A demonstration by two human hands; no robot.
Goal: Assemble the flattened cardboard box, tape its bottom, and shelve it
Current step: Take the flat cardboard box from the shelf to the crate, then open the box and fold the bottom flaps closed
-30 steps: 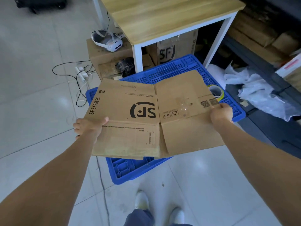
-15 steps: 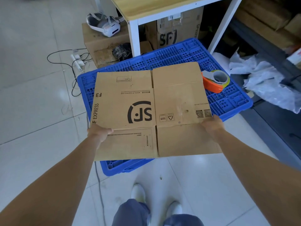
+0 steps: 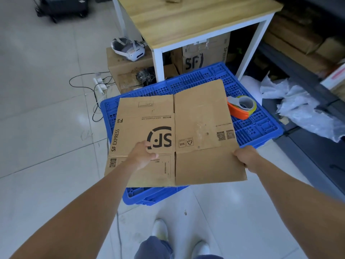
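Since the earlier frames, the left hand (image 3: 142, 155) has left the box's left edge and now lies on its printed face, just below the round black logo, fingers curled down against the cardboard. Whether it grips or only presses cannot be told. The right hand (image 3: 246, 158) keeps its place at the right edge, thumb on top and fingers under, pinching the panel.

The flattened cardboard box (image 3: 201, 131) stays flat and roughly level in front of the person, held over the near part of a blue plastic pallet (image 3: 261, 126); whether it touches the pallet cannot be told. 2 panels show side by side, with flaps along the near and far edges.

An orange tape dispenser (image 3: 240, 107) with its roll sits on the pallet just beyond the box's right side. Behind the pallet stands a wood-topped table (image 3: 196, 19) on white legs, with cardboard boxes beneath it. A white headset (image 3: 128, 48) rests on a carton beside the table's leg. Crumpled white wrapping (image 3: 302, 107) lies on the right.
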